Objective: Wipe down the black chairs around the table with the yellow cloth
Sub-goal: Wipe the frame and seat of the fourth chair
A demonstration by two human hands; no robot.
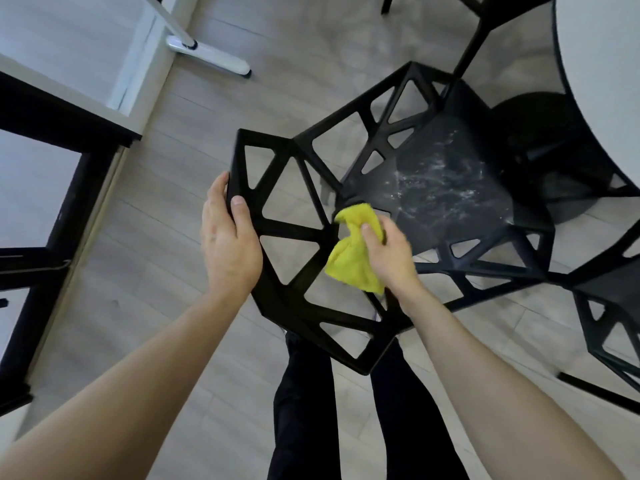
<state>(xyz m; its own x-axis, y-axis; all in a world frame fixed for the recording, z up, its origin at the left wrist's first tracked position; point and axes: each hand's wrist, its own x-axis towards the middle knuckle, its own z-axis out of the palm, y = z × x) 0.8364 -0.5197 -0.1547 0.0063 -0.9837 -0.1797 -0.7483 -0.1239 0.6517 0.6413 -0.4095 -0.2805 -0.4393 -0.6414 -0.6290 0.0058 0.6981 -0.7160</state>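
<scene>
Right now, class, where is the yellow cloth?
In the head view the yellow cloth sits just right of centre, gripped by the right hand against the black chair backrest, beside the smeared seat.

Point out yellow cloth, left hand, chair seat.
yellow cloth [348, 263]: head view, lower bunched fold.
left hand [230, 247]: head view, back of the hand, gripping the backrest edge.
chair seat [446, 188]: head view, smeared middle of the seat.

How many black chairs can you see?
3. One chair is in the middle, gripped by the left hand; one at the right edge; one partly cut off at the top. Others may be hidden.
</scene>
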